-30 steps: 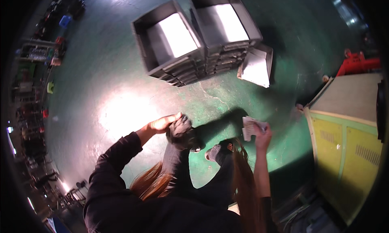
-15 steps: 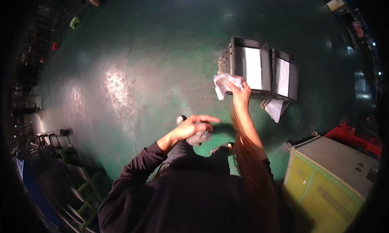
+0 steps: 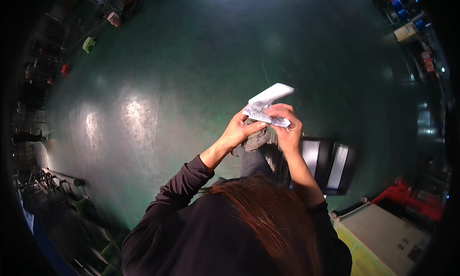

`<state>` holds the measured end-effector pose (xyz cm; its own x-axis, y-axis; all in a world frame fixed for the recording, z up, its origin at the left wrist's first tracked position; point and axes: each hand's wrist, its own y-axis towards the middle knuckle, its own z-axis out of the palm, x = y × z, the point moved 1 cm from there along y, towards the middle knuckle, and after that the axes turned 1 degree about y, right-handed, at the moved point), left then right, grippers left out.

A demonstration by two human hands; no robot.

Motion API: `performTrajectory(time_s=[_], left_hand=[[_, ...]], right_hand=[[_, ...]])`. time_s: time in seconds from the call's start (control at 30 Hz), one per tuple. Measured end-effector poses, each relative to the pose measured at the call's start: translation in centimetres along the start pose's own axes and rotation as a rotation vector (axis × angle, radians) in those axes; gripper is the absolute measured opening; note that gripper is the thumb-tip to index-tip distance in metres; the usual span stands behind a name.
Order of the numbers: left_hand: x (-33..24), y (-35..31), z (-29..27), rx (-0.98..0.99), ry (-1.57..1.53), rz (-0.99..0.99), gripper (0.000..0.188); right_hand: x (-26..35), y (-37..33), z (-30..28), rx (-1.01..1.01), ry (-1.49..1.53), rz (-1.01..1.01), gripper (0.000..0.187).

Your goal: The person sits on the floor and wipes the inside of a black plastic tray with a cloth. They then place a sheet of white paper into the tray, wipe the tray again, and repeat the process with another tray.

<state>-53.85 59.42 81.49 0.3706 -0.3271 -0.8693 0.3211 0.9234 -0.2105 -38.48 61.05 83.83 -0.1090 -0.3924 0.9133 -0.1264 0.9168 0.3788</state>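
Note:
In front of me, my left hand (image 3: 238, 130) is closed on a crumpled grey cloth (image 3: 256, 140), with its thumb stretched along the top. Its fingers also meet the left edge of a folded white paper (image 3: 272, 93). My right hand (image 3: 287, 124) pinches the paper's right side between thumb and fingers. One flap of the paper stands up, and printing shows on the lower part. Beside my right forearm, dark grey crates (image 3: 326, 162) stand on the floor with white sheets inside. My forearm hides part of them.
A grey-topped cabinet (image 3: 383, 235) with yellow-green sides stands at the lower right, with a red frame (image 3: 407, 199) behind it. Dark metal racks (image 3: 62, 192) line the lower left. A green stool (image 3: 88, 45) is on the green floor (image 3: 191, 70) at the far left.
The paper has come away from beside the crates, and both hands are now together at it. My left hand moved up and right with the cloth. The crates now appear lower in view.

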Motion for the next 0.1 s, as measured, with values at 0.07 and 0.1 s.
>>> performTrajectory(time_s=[0.07, 0.1], left_hand=[[-3.6, 4.6, -1.3, -0.029, -0.052, 0.147, 0.071], [-5.4, 8.0, -3.5, 0.012, 0.048, 0.086, 0.074]], right_hand=[[-1.1, 5.8, 0.3, 0.105, -0.034, 0.256, 0.022], [-2.7, 10.0, 0.5, 0.181, -0.013, 0.342, 0.022]])
